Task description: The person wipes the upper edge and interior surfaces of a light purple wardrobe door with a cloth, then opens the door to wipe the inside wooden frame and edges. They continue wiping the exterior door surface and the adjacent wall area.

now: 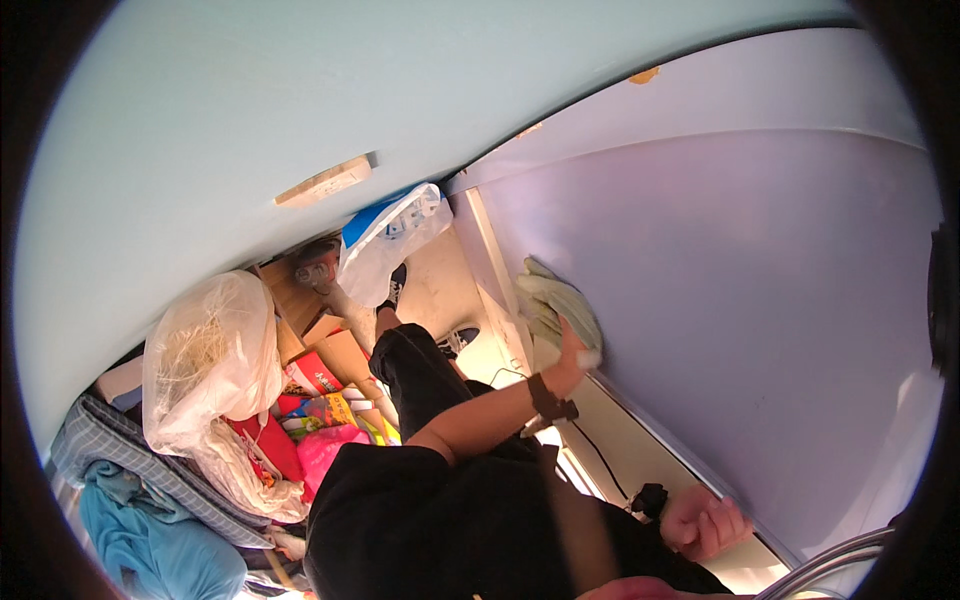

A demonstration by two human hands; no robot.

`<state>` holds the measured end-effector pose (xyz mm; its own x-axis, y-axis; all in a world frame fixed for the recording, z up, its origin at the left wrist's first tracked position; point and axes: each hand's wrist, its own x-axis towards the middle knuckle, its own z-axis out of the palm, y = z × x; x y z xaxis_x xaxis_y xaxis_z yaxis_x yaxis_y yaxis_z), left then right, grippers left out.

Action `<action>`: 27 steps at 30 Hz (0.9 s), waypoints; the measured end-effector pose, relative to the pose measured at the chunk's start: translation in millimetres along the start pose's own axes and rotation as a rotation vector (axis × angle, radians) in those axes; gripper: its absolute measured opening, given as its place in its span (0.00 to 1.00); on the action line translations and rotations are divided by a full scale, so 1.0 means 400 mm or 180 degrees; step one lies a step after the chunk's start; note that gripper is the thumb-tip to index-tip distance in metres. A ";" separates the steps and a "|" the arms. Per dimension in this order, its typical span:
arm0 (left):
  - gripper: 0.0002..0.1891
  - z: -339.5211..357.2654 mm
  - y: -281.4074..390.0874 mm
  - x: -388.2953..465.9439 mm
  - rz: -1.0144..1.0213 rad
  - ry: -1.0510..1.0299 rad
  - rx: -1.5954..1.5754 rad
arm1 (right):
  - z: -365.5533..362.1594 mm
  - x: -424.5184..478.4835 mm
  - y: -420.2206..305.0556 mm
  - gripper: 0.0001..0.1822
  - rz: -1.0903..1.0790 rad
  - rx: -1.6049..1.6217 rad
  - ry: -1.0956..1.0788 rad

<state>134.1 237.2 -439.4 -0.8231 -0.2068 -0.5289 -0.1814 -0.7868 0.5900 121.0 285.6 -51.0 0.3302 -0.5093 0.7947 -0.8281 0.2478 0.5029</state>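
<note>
My left hand is pressed against a folded pale green cloth that lies on a lavender panel, close to the panel's edge. Part of that hand is hidden by the cloth, and something small and white shows by its fingers. Lower right, my right hand rests by the same panel's edge with its fingers curled; whether it holds anything cannot be seen. Each wrist wears a black band, and a thin black cable runs between the arms.
A blue and white plastic bag hangs by the pale wall, under a wall socket. Left of my legs are open cardboard boxes, a clear bag of straw-like strands, colourful packets and a blue cloth. Metal tubing curves at lower right.
</note>
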 end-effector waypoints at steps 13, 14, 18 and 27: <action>0.39 -0.290 0.131 0.498 -0.0450 0.0348 -0.2039 | -0.003 -0.037 0.002 0.11 0.0111 -0.0019 0.0005; 0.39 -0.291 0.133 0.513 -0.0519 0.0394 -0.1924 | -0.004 -0.013 -0.008 0.11 0.0169 -0.0039 -0.0049; 0.39 -0.318 0.148 0.543 -0.0412 0.0683 -0.1411 | 0.011 -0.001 0.003 0.11 0.0045 -0.0115 -0.0093; 0.39 0.079 0.152 0.167 0.1134 0.1369 0.0777 | 0.004 -0.009 -0.011 0.11 0.0058 -0.0225 -0.0090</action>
<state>51.1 193.9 -419.8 -0.5739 -0.6892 -0.4423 -0.0949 -0.4805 0.8719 122.7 284.9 -56.7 0.3017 -0.5270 0.7945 -0.7994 0.3143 0.5120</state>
